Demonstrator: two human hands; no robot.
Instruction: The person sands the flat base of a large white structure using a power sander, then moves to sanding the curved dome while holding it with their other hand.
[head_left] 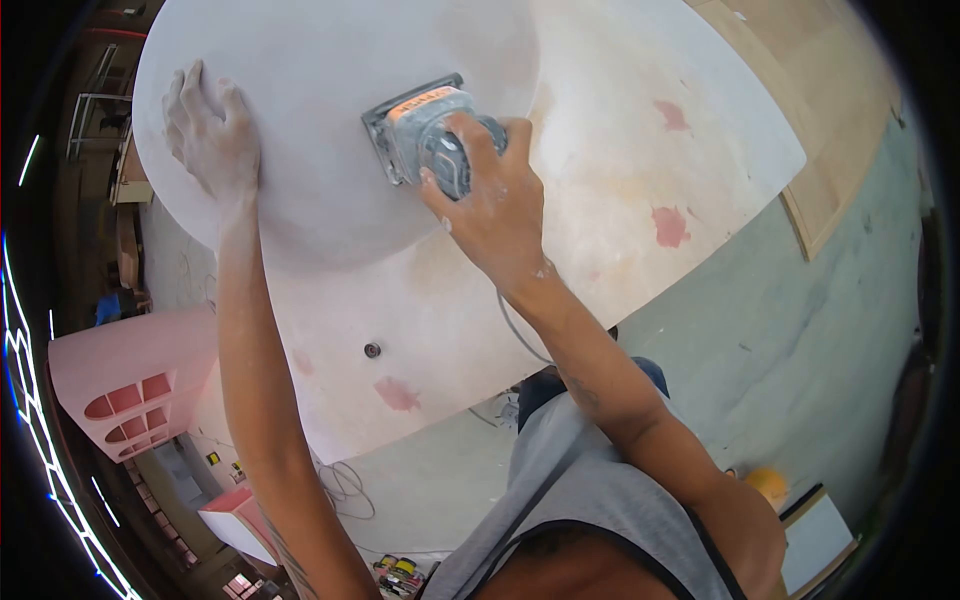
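Pink shelving [130,395] with arched openings stands low at the far left of my view. Next over, the left hand [212,135] lies flat on the panel [330,250], palm down near its rounded upper-left edge. Its fingers are spread and open, white with dust, and hold nothing.

From here the panel is a big, pale, rounded board filling the upper middle. It is whiter in a round zone under the two hands and creamier toward the right. Lower down it carries a small dark spot [372,350], a screw or a hole, I cannot tell which. A pink patch [398,393] sits just below and to the right of that.

Right of the left hand and well apart from it, the sander [420,135] rests with its square pad against the panel, an orange band on its grey body. The right hand [490,205] is closed over the sander from above, fingers wrapped round the body. A grey cord [515,335] runs down beside the right forearm.

Further right, more pink patches [670,225] mark the panel. Beyond its right edge a plywood sheet [830,150] lies on the grey floor [800,340]. An orange thing [768,485] shows low at the right, too small for me to identify.
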